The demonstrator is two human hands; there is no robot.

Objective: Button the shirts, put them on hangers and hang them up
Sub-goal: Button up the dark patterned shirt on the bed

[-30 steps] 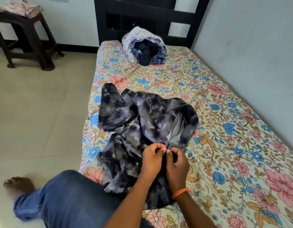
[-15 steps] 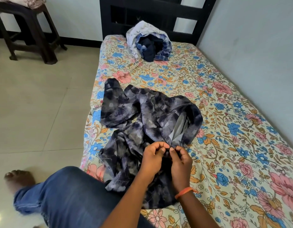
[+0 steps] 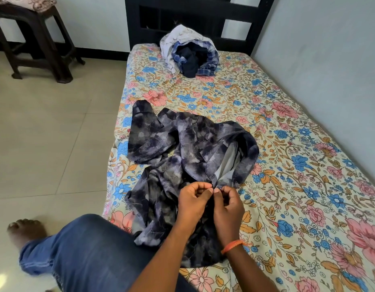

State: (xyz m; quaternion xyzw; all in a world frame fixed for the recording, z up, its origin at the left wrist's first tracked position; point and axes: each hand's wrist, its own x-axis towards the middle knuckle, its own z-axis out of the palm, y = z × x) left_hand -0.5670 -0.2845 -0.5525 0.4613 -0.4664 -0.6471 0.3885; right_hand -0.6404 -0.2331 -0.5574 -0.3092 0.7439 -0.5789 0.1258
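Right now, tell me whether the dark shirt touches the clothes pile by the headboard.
Apart. The head view shows bare floral sheet between the dark shirt and the clothes pile.

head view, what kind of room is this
Most likely a bedroom in a home: a bed with a flowered sheet and dark headboard, clothes heaped on it, a tiled floor.

No writing, label, brand name, number or sign could be read anywhere in the view
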